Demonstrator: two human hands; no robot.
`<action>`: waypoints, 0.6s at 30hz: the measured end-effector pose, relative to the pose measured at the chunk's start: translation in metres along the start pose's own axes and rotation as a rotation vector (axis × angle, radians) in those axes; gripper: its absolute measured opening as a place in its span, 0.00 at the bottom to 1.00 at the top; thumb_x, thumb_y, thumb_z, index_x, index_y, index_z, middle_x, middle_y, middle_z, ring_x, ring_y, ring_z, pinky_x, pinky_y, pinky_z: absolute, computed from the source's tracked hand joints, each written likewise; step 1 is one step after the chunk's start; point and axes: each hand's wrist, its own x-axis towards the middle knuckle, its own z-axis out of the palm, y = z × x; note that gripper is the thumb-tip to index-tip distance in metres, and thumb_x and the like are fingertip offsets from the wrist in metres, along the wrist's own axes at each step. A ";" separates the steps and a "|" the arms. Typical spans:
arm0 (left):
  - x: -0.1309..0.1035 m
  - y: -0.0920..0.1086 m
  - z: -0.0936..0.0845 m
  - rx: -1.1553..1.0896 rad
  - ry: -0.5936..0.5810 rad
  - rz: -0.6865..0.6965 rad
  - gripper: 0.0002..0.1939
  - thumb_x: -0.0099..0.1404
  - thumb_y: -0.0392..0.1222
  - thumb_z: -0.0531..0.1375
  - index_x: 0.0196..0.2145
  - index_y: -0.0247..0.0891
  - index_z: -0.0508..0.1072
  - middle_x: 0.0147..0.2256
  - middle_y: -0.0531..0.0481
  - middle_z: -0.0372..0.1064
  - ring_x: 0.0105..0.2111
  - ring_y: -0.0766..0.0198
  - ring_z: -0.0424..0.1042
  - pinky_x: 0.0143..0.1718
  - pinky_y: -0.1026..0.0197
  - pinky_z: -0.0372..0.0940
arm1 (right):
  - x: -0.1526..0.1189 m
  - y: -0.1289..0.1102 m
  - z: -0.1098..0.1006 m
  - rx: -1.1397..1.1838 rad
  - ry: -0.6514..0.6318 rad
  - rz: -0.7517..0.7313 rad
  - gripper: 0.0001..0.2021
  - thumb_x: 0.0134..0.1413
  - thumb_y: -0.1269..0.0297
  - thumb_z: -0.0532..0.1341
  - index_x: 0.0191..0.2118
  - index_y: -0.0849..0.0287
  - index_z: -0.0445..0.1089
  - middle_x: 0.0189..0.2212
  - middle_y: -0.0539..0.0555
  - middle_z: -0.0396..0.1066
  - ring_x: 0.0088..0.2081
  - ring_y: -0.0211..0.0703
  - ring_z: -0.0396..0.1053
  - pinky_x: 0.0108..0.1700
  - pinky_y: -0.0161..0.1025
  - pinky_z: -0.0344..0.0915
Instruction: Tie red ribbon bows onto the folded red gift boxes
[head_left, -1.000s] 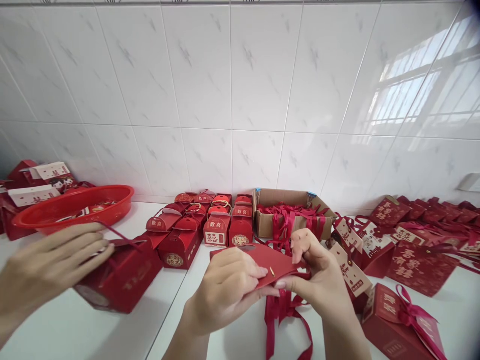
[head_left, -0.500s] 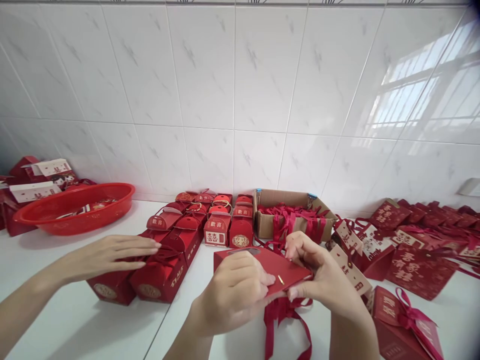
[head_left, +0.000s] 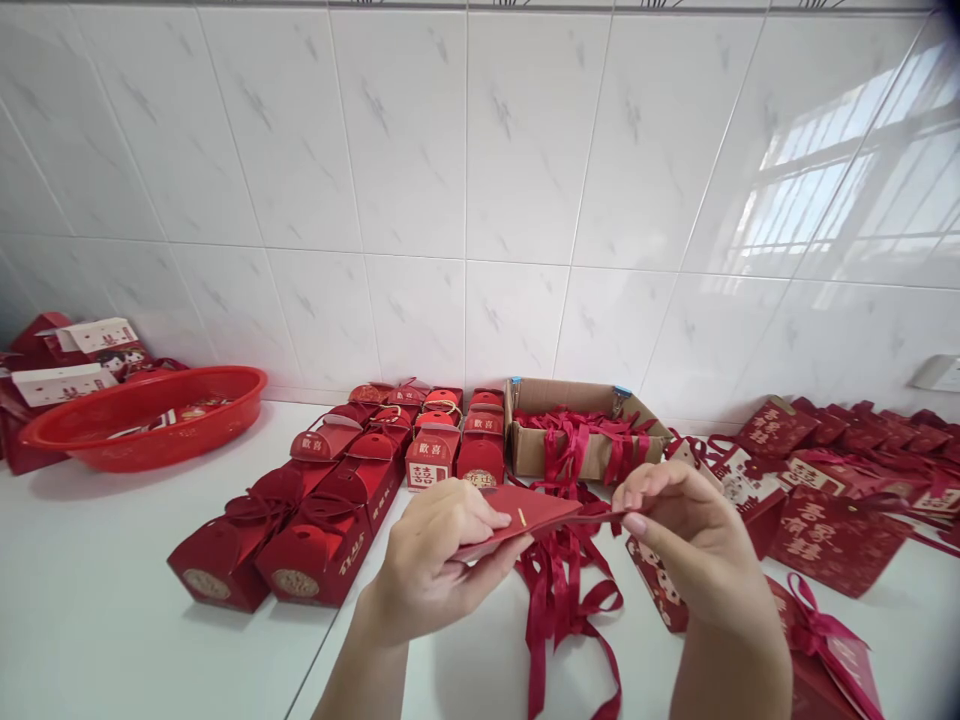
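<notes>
My left hand (head_left: 442,560) grips the left side of a red folded card box (head_left: 544,507), thumb underneath and fingers on top. The right edge of that box is pinched between the thumb and fingers of my right hand (head_left: 686,525). The box is tilted, seen nearly edge-on, with a small gold mark on its face. Dark red ribbons (head_left: 551,620) lie on the white table below it. A red box with a pink bow (head_left: 821,640) stands to the right, partly behind my right forearm.
Rows of red boxes (head_left: 315,540) stand left of centre. A red basin (head_left: 150,420) is at the far left. Behind my hands is a cardboard box (head_left: 531,450) of ribbons. Red bags (head_left: 840,540) crowd the right side. A tiled wall (head_left: 517,180) rises behind.
The other person's hand over the left boxes has left the view. The held box has turned nearly edge-on, and my right hand has moved right with its edge.
</notes>
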 end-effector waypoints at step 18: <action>-0.002 0.010 0.009 -0.097 -0.232 -0.007 0.11 0.58 0.31 0.62 0.30 0.40 0.62 0.23 0.54 0.70 0.21 0.69 0.66 0.24 0.64 0.61 | 0.007 0.004 0.015 -0.220 -0.166 -0.193 0.13 0.59 0.72 0.55 0.41 0.52 0.76 0.40 0.57 0.73 0.40 0.45 0.71 0.36 0.39 0.70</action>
